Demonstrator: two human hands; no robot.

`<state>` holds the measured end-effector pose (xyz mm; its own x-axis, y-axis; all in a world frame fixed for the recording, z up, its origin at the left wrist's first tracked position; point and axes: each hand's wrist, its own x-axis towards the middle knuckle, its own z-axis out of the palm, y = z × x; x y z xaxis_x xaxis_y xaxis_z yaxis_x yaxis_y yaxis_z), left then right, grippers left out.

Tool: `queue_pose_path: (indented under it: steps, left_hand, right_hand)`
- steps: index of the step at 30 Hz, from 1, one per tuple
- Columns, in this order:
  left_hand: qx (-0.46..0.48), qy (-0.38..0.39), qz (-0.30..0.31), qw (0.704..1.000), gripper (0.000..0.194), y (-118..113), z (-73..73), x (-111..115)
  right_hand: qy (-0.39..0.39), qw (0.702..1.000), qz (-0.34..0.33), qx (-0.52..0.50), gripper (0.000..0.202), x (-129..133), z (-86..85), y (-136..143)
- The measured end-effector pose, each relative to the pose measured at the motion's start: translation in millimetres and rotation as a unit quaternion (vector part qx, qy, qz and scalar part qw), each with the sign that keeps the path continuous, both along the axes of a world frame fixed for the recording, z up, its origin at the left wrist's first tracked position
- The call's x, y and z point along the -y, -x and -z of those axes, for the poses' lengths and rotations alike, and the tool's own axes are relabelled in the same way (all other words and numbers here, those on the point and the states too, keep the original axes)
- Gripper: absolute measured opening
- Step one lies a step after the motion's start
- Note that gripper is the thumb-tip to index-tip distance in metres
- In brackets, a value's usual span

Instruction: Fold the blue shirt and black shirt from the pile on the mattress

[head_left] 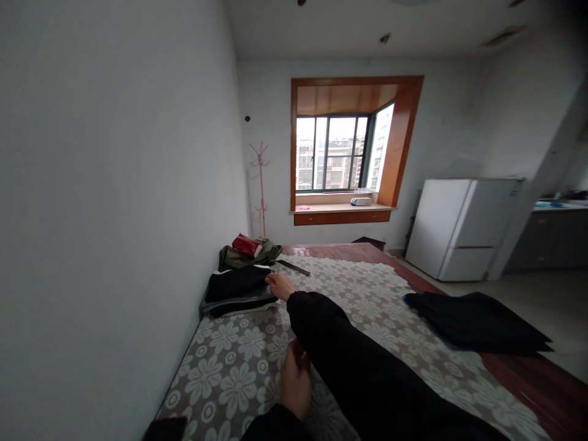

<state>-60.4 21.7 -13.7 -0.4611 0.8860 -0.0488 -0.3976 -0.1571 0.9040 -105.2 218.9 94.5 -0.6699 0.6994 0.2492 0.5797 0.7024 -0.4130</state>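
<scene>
My right hand (pixel 280 285) reaches forward in a black sleeve, and its fingers lie flat against the near edge of a stack of folded black clothes (pixel 236 289) beside the wall. It holds nothing. My left hand (pixel 294 381) rests low on the floral bedspread (pixel 239 367), fingers loosely bent, also with nothing in it. Behind the stack lies an olive-green garment (pixel 248 254) with a red packet (pixel 247 244) on top.
A dark garment (pixel 475 320) lies spread at the bed's right edge. The white wall runs close along the left. A pink coat stand (pixel 261 187), a bay window (pixel 342 153) and a white fridge (pixel 459 226) are farther off.
</scene>
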Motion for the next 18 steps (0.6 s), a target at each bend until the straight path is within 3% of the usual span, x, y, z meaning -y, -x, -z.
queue_pose_path:
  steps: [2,5,9,13,15,18]
  left_hand:
    - [0.123,0.018,-0.033,0.992,0.031,16,-5.2,-8]
    - [0.201,0.023,-0.058,0.978,0.027,43,-13.4,-12]
    - [0.288,-0.008,-0.065,0.955,0.027,67,-23.2,-3]
    - [0.329,-0.028,-0.061,0.942,0.039,61,-31.8,6]
    - [0.337,-0.032,-0.047,0.94,0.043,51,-36.8,8]
    - [0.332,-0.038,-0.007,0.943,0.045,37,-46.0,10]
  right_hand:
    - [-0.011,1.0,-0.004,-0.011,0.033,11,-13.3,-11]
    - [-0.027,0.999,-0.016,-0.017,0.031,35,-24.2,-53]
    - [-0.012,0.997,-0.064,-0.04,0.032,69,-13.8,-149]
    - [0.007,0.994,-0.112,-0.001,0.033,94,1.7,-237]
    - [-0.007,0.992,-0.124,0.034,0.03,105,4.4,-257]
    - [0.004,0.99,-0.138,0.014,0.045,126,6.2,-246]
